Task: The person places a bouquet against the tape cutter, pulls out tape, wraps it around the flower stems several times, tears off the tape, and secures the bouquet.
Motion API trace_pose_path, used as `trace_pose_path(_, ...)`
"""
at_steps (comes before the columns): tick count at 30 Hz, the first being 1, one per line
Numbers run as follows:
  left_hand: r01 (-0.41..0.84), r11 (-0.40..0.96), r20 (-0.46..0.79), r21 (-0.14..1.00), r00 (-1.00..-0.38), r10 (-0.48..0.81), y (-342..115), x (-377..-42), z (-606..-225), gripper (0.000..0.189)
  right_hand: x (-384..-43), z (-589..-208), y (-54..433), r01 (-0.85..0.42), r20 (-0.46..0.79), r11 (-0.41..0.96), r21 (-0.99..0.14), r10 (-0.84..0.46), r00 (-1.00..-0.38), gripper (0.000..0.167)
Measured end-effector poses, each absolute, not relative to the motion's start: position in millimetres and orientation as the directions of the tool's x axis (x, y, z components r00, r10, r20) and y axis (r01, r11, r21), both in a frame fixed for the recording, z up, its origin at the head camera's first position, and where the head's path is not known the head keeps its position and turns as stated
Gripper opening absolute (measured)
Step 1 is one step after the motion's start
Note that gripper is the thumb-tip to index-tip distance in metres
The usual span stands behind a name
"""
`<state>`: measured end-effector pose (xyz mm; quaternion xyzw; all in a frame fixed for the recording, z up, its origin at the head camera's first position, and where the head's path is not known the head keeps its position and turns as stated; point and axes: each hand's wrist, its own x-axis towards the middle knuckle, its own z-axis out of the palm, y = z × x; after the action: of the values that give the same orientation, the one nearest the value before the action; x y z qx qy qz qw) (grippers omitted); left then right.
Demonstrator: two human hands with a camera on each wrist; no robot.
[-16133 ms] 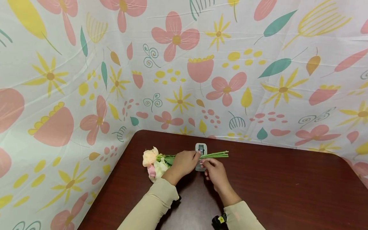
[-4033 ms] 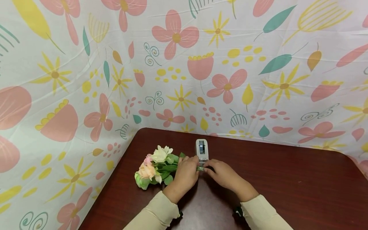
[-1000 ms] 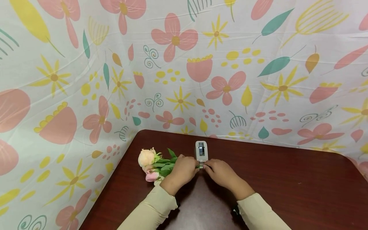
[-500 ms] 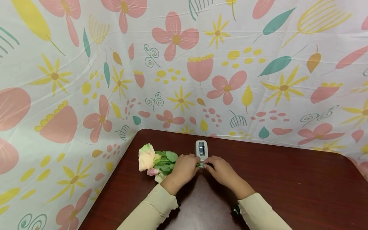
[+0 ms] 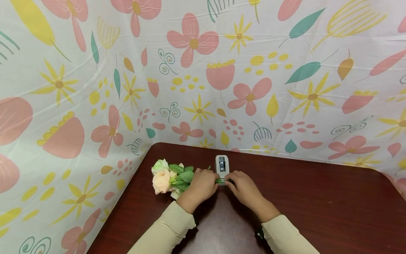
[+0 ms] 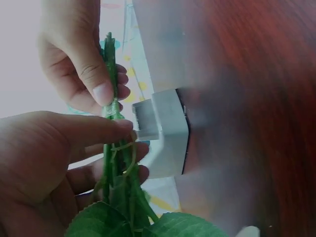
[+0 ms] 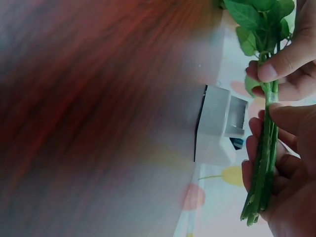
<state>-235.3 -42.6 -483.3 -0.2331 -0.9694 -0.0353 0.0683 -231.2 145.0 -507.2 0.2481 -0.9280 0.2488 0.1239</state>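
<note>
A bunch of artificial-looking flowers point(image 5: 161, 180), with peach and whitish-green heads, points left above the table. My left hand point(image 5: 203, 185) grips its green stems just below the leaves point(image 6: 190, 224). Close beside it, my right hand point(image 5: 245, 188) holds the lower stems point(image 7: 264, 163) between thumb and curled fingers. A shiny clear band, which looks like tape point(image 7: 271, 94), lies on the stems between the two thumbs. Right behind the stems stands a light grey tape dispenser point(image 5: 221, 165), its toothed cutting edge showing in both wrist views.
The dark red-brown table point(image 5: 301, 204) extends to the right of the hands. A white cloth point(image 5: 247, 70) printed with flowers and leaves hangs along its back and left sides.
Over the last second the bunch has turned about its stems, bringing the whitish-green head to the top. Sixteen seconds ago the stems lay across the dispenser. Both hands have barely shifted lately.
</note>
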Motion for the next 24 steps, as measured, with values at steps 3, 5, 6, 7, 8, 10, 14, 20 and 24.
trace_pose_path(3, 0.464, 0.885, 0.166, 0.036, -0.876, 0.453, -43.1, -235.9, -485.3, 0.012, -231.9, -507.4, 145.6, -0.514, 0.338, 0.758, -0.401, -0.398, -0.853, 0.015)
trace_pose_path(5, 0.472, 0.881, 0.189, 0.034, -0.869, 0.458, -43.6, -235.6, -486.6, 0.01, -232.7, -507.2, 146.2, -0.511, 0.326, 0.758, -0.405, -0.403, -0.855, 0.017)
trace_pose_path(6, 0.476, 0.879, 0.2, 0.034, -0.865, 0.46, -43.6, -235.4, -486.9, 0.01, -233.1, -507.1, 146.4, -0.513, 0.323, 0.758, -0.404, -0.406, -0.855, 0.019)
trace_pose_path(7, 0.479, 0.877, 0.214, 0.032, -0.86, 0.462, -43.6, -235.2, -487.2, 0.009, -233.4, -506.8, 146.6, -0.513, 0.319, 0.757, -0.404, -0.409, -0.855, 0.02)
trace_pose_path(8, 0.483, 0.875, 0.225, 0.032, -0.857, 0.464, -43.6, -235.0, -487.3, 0.008, -233.6, -506.5, 146.9, -0.515, 0.317, 0.758, -0.4, -0.412, -0.854, 0.021)
trace_pose_path(10, 0.488, 0.872, 0.241, 0.031, -0.851, 0.468, -43.6, -234.6, -487.4, 0.008, -234.0, -506.2, 147.2, -0.523, 0.324, 0.763, -0.379, -0.42, -0.848, 0.022)
trace_pose_path(14, 0.497, 0.867, 0.253, 0.04, -0.844, 0.473, -43.6, -235.3, -488.6, 0.008, -234.8, -506.2, 146.9, -0.536, 0.347, 0.773, -0.34, -0.427, -0.835, 0.02)
trace_pose_path(20, 0.496, 0.863, 0.234, 0.097, -0.854, 0.465, -44.4, -238.9, -490.2, 0.009, -237.2, -510.1, 145.5, -0.543, 0.383, 0.776, -0.32, -0.419, -0.823, 0.016)
trace_pose_path(24, 0.476, 0.857, 0.185, 0.198, -0.877, 0.444, -44.5, -240.8, -490.4, 0.01, -237.4, -512.2, 145.5, -0.539, 0.389, 0.779, -0.32, -0.411, -0.824, 0.014)
